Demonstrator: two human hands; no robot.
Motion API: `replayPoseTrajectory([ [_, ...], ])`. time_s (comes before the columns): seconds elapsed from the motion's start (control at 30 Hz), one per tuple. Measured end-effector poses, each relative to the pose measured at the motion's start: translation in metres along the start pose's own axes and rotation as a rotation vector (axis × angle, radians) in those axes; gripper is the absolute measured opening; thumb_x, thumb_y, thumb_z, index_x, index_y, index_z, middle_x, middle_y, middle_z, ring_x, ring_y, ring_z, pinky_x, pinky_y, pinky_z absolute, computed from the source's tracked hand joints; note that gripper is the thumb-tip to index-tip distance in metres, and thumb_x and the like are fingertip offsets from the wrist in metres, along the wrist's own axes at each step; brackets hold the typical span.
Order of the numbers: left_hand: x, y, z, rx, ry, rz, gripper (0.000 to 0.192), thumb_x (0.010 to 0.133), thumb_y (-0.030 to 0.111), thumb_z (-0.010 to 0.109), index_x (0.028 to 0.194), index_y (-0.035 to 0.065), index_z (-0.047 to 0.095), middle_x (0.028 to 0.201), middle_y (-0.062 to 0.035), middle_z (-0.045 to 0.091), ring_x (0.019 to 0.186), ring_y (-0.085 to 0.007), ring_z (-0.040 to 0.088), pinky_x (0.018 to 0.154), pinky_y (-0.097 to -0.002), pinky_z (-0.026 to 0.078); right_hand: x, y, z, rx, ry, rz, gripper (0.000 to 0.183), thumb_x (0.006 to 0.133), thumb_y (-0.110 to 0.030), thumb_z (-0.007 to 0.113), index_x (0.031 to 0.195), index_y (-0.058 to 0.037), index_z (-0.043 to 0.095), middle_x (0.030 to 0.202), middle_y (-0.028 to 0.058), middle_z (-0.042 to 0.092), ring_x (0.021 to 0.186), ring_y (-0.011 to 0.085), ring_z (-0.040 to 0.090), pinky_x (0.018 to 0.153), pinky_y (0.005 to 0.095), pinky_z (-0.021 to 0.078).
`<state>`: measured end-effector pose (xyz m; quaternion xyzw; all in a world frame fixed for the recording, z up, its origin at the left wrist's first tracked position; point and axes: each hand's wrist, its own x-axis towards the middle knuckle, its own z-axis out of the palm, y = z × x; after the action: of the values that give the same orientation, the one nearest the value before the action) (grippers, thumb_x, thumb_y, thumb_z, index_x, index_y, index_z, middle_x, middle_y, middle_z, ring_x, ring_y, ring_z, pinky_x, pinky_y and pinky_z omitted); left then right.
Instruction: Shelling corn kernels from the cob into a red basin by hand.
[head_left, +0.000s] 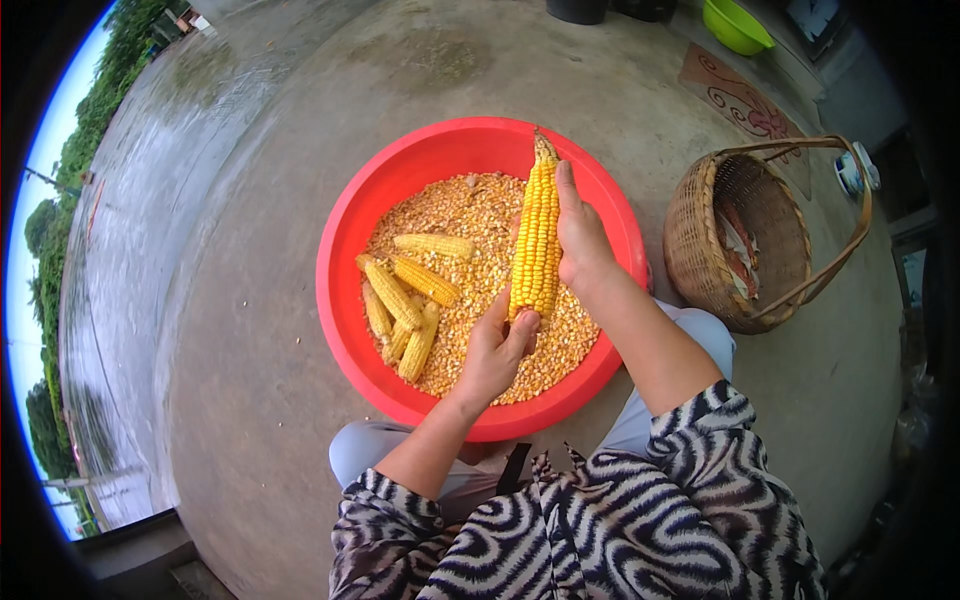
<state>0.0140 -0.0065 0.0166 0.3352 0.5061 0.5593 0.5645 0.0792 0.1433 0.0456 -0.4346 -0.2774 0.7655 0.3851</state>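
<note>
Both my hands hold one ear of dried yellow corn (537, 238) above a red plastic basin (480, 431). My left hand (496, 349) grips its lower end, thumb across the base. Along the upper right side, my right hand (583, 232) is closed around the ear, with its thumb pointing up; its other fingers are mostly hidden behind the corn. Rows of kernels cover the ear up to its dry, brownish tip. Loose corn kernels (480, 330) fill the basin's bottom. On them, to the left, lie several corncobs (395, 298) that look largely stripped, some stacked on others.
A woven basket (694, 247) with a tall handle stands on the concrete floor (247, 285) at my right, holding a few husk-like scraps (739, 247). Beyond it are a patterned mat (742, 105) and a green basin (735, 26). Dark containers (577, 9) stand at the top. My knees flank the red basin.
</note>
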Motion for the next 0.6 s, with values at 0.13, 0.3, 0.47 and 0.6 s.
replayPoseTrajectory([
  [0.13,-0.003,0.004,-0.004,-0.111,-0.061,-0.047,0.028,0.093,0.018,0.046,0.116,0.0027,0.043,0.085,0.0003,0.049,0.066,-0.0048,0.044,0.054,-0.0179,0.036,0.000,-0.002,-0.001,0.018,0.004,0.028,0.058,0.082,-0.060,0.047,0.090,-0.0033,0.054,0.071,0.0117,0.060,0.062,0.0202,0.060,0.057,0.0324,0.0508],
  [0.3,-0.004,0.007,-0.001,-0.332,-0.032,-0.098,0.029,0.089,0.014,0.047,0.115,0.0017,0.043,0.085,-0.0006,0.050,0.066,-0.0069,0.047,0.056,-0.0196,0.039,0.003,-0.001,-0.004,0.003,0.017,0.013,0.057,0.082,-0.060,0.047,0.089,-0.0034,0.055,0.072,0.0107,0.059,0.062,0.0194,0.059,0.057,0.0320,0.0503],
  [0.47,0.002,0.000,0.005,0.201,0.104,0.024,0.039,0.087,0.016,0.057,0.118,-0.0017,0.041,0.091,-0.0036,0.055,0.080,-0.0085,0.051,0.066,-0.0218,0.043,-0.003,0.005,0.004,-0.062,0.038,-0.043,0.056,0.083,-0.059,0.047,0.087,-0.0039,0.056,0.070,0.0083,0.058,0.060,0.0176,0.057,0.057,0.0303,0.0487],
  [0.6,0.005,-0.002,0.006,0.173,0.089,-0.006,0.037,0.089,0.016,0.055,0.118,-0.0019,0.042,0.091,-0.0036,0.056,0.077,-0.0082,0.052,0.065,-0.0219,0.043,-0.001,0.005,0.001,-0.051,0.032,-0.024,0.056,0.083,-0.059,0.047,0.087,-0.0036,0.056,0.071,0.0083,0.058,0.061,0.0177,0.058,0.056,0.0304,0.0490],
])
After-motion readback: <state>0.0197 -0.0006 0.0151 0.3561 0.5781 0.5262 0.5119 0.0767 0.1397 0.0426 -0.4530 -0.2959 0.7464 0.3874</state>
